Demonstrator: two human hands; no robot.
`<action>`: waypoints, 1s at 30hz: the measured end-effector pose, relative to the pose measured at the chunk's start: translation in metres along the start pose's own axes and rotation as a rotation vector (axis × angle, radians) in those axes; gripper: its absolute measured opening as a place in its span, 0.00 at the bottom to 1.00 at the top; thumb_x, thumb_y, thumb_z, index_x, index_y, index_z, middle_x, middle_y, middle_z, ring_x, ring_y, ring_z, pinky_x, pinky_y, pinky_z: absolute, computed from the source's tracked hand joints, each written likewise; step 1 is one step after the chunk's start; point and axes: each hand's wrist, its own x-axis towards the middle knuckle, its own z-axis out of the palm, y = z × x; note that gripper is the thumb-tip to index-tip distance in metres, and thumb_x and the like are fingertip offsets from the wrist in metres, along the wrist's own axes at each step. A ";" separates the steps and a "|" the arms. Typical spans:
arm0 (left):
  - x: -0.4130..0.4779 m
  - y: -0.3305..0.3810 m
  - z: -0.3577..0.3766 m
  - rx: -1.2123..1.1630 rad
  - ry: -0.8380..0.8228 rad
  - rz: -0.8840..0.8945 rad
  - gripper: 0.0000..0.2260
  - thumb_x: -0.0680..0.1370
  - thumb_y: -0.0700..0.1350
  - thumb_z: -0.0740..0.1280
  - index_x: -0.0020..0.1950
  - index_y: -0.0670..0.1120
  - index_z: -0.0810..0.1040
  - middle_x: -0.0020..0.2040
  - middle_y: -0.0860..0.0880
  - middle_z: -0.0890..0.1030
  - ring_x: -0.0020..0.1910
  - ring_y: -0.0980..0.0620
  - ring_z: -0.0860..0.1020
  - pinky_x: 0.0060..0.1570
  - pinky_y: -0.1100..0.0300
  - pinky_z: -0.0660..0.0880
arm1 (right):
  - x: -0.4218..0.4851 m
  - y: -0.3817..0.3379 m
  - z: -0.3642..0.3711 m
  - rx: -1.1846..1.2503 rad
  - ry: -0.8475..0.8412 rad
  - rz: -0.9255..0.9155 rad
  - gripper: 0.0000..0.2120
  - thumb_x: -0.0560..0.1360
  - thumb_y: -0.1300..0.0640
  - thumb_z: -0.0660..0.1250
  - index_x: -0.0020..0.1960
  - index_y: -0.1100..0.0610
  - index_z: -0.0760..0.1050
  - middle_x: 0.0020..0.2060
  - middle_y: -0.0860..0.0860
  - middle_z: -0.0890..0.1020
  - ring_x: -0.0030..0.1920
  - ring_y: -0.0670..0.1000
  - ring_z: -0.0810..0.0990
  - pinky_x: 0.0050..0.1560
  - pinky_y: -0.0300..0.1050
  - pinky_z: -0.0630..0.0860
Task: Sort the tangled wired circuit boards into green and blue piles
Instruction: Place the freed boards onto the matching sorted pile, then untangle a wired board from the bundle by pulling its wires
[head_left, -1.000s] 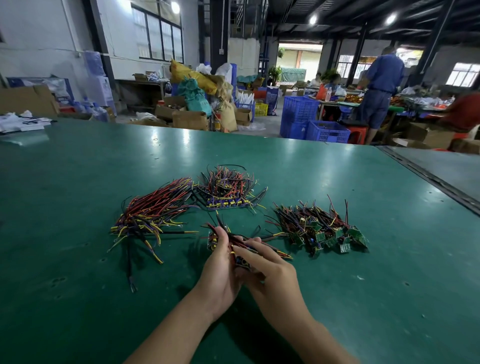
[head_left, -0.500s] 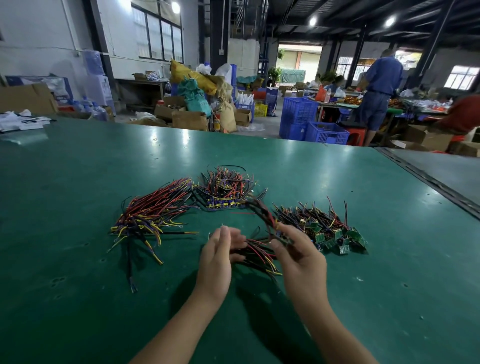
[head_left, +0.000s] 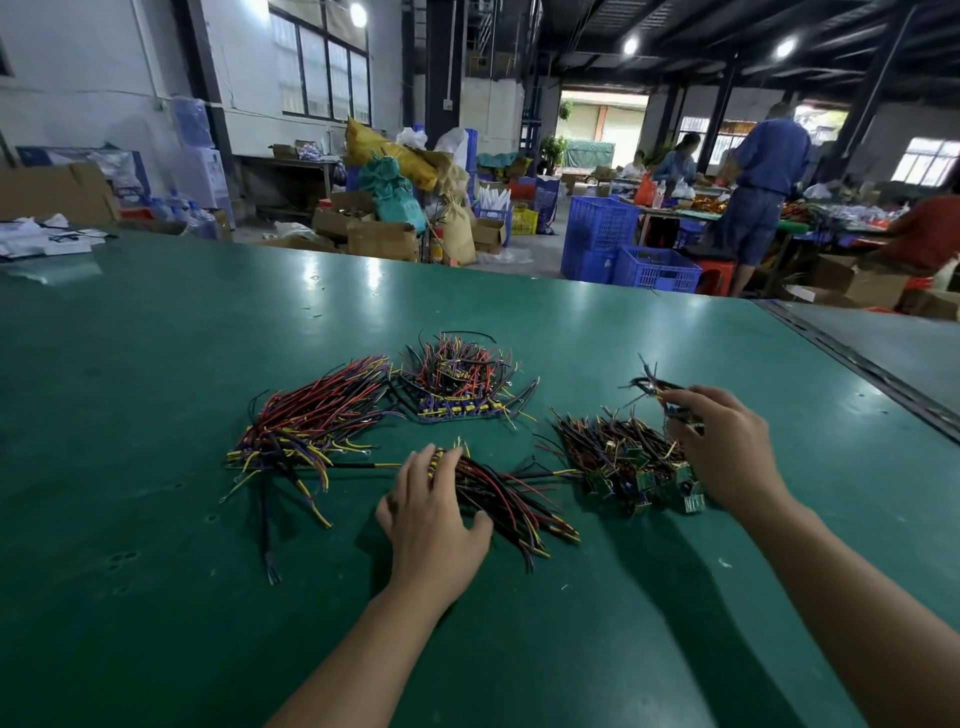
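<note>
— Green mat (head_left: 156, 364), four heaps on it. What is in your fingers?

— My right hand (head_left: 727, 452) pinches one wired board (head_left: 655, 387), fingers closed on it, its leads sticking up past my fingertips, right above the green pile (head_left: 628, 462). My left hand (head_left: 434, 512) lies spread and flat on the tangle (head_left: 514, 501), gripping nothing.

— How do they handle?

— Light, I'd judge. Leads limp and prone to snagging; boards small and stiff. I'd take the board edge, not the wires, or neighbours will drag along.

— Counts?

— One tangle under my left fingers, one green pile under my right, a blue pile (head_left: 457, 389) beyond my left fingertips, one loose wire bundle (head_left: 311, 426) left of them. Single boards: too many to count.
</note>
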 end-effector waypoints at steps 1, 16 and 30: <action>0.000 -0.001 -0.001 -0.008 0.007 -0.031 0.30 0.74 0.52 0.67 0.74 0.56 0.60 0.77 0.52 0.57 0.77 0.52 0.51 0.71 0.43 0.52 | -0.001 0.003 0.002 -0.012 -0.067 -0.005 0.16 0.72 0.67 0.72 0.59 0.59 0.81 0.58 0.58 0.80 0.48 0.58 0.82 0.60 0.47 0.73; 0.007 -0.006 -0.004 -0.042 0.131 -0.157 0.19 0.77 0.53 0.67 0.67 0.51 0.70 0.60 0.51 0.79 0.60 0.49 0.75 0.69 0.53 0.56 | -0.030 0.019 0.024 -0.336 -0.428 0.035 0.42 0.74 0.55 0.64 0.78 0.54 0.40 0.79 0.50 0.46 0.78 0.53 0.47 0.75 0.64 0.49; 0.018 -0.013 -0.013 -0.760 0.254 -0.374 0.10 0.74 0.39 0.73 0.54 0.46 0.80 0.43 0.54 0.81 0.41 0.60 0.79 0.42 0.64 0.74 | -0.091 -0.075 0.038 0.215 0.072 -0.193 0.14 0.71 0.65 0.70 0.56 0.58 0.79 0.53 0.53 0.80 0.54 0.52 0.77 0.55 0.48 0.73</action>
